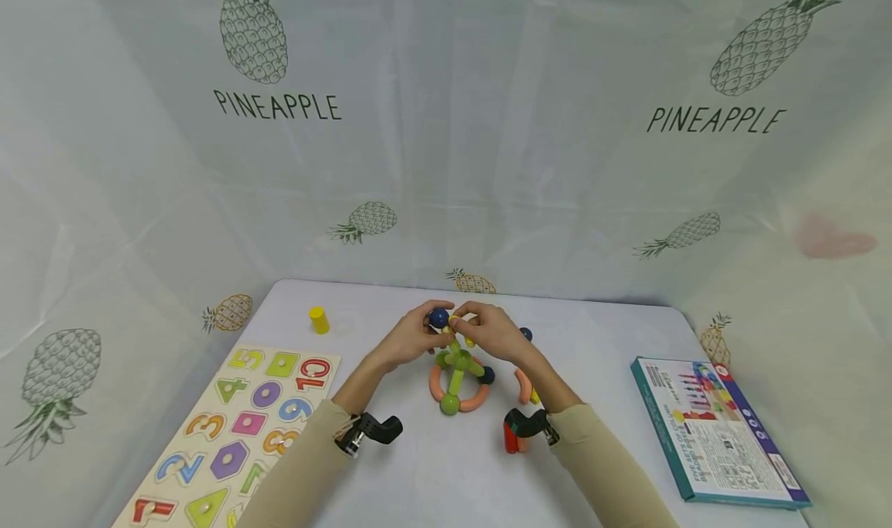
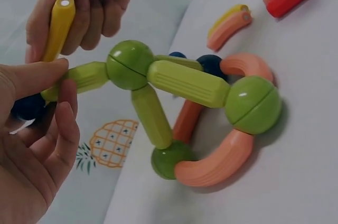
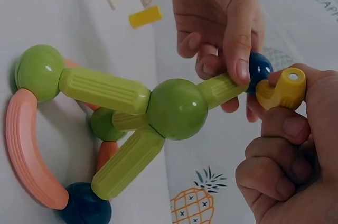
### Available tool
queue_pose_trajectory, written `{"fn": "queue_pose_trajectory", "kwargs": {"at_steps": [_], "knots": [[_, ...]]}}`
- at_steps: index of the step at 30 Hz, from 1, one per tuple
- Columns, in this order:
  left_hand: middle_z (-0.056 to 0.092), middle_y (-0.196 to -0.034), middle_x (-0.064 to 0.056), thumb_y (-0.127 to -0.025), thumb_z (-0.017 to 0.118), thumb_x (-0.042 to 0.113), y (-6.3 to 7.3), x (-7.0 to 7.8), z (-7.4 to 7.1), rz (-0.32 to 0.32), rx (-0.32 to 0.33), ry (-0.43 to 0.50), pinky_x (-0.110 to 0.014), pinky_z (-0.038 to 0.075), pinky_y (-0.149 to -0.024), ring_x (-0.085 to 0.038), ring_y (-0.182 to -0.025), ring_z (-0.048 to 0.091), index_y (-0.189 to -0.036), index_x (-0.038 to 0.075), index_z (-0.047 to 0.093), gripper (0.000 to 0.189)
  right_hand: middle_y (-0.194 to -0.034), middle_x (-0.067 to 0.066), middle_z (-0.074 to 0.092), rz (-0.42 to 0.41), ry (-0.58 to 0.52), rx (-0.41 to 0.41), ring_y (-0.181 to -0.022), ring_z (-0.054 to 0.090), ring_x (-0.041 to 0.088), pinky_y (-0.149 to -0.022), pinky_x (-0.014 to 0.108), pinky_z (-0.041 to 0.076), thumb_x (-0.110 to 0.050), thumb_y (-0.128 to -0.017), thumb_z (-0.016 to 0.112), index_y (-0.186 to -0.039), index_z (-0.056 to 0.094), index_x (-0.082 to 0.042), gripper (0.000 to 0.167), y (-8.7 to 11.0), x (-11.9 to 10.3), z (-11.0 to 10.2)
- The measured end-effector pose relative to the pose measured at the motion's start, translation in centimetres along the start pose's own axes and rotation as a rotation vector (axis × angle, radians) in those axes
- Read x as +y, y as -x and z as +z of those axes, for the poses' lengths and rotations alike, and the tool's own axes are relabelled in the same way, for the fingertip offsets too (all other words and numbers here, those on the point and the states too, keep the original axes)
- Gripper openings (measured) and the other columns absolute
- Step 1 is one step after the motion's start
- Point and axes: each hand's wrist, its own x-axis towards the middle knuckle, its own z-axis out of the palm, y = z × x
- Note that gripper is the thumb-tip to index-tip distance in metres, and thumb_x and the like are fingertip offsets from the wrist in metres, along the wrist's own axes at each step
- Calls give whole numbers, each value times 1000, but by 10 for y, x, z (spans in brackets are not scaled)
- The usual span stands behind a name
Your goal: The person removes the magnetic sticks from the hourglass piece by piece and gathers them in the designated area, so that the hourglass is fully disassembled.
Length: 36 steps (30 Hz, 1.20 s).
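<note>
Pinching blue ball (image 1: 439, 318) and end of green stick (image 3: 219, 91) with left grip (image 1: 413, 334); pinching curved yellow stick (image 3: 288, 91) against same ball with right grip (image 1: 495, 333). See blue ball topping frame, above central green ball (image 3: 177, 109) and coral curved sticks (image 3: 27, 150) resting on bench (image 1: 418, 466).

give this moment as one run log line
left hand: grips top green rod and dark blue ball | right hand: pinches curved yellow rod beside that ball | ball-and-rod frame: stands on white table
</note>
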Motion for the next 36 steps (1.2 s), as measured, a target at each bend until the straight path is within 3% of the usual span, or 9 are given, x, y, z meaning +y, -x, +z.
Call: {"fn": "queue_pose_trajectory", "kwargs": {"at_steps": [4, 10, 13, 19, 25, 29, 36], "knots": [[72, -101, -10, -92, 75, 17, 1, -5, 4, -38, 4, 71, -55, 55, -78, -46, -98, 66, -147, 13, 45, 63, -69, 15, 66, 7, 8, 39, -46, 38, 12, -45, 27, 29, -36, -102, 60, -115, 68, -15, 26, 0, 2, 1], [73, -109, -13, -92, 75, 18, 1, -8, 7, -21, 19, 76, -43, 57, -74, -43, -94, 68, -145, 10, 46, 60, -83, 3, 72, 38, 36, 186, -64, 60, 13, -54, 31, 43, -42, -101, 59, -118, 67, -15, 33, 0, 6, -7], [73, -113, -12, -92, 75, 19, 1, -8, 5, -24, 23, 66, -38, 56, -72, -41, -93, 69, -145, 12, 47, 60, -86, 4, 72, 59, 31, 224, -70, 65, 16, -58, 33, 48, -45, -100, 59, -118, 68, -16, 35, 3, 10, -14], [74, -109, -3, -93, 74, 20, 1, -10, 2, -23, 46, 21, -33, 54, -69, -37, -88, 69, -145, 15, 48, 58, -70, 9, 60, 88, 30, 230, -56, 51, 20, -52, 32, 42, -49, -100, 58, -120, 67, -17, 39, 17, 31, -27], [74, -111, -3, -94, 73, 19, 1, -13, -1, -20, 33, 27, -36, 55, -69, -39, -89, 68, -148, 12, 46, 61, -80, 6, 59, 159, 24, 221, -72, 54, 24, -61, 34, 42, -52, -99, 58, -120, 68, -22, 38, 47, 61, -44], [74, -111, -4, -93, 73, 17, 0, -15, -6, -26, 57, 36, -38, 55, -70, -36, -87, 68, -148, 11, 45, 62, -85, 7, 58, 214, 36, 188, -76, 54, 25, -62, 34, 43, -51, -100, 58, -124, 66, -18, 41, 67, 83, -54], [74, -113, -6, -93, 74, 17, 0, -13, -10, -31, 58, 35, -37, 55, -71, -35, -87, 68, -149, 9, 44, 63, -80, 8, 59, 355, 70, 142, -57, 51, 20, -51, 28, 41, -41, -100, 61, -122, 66, -12, 37, 91, 118, -60]]}}
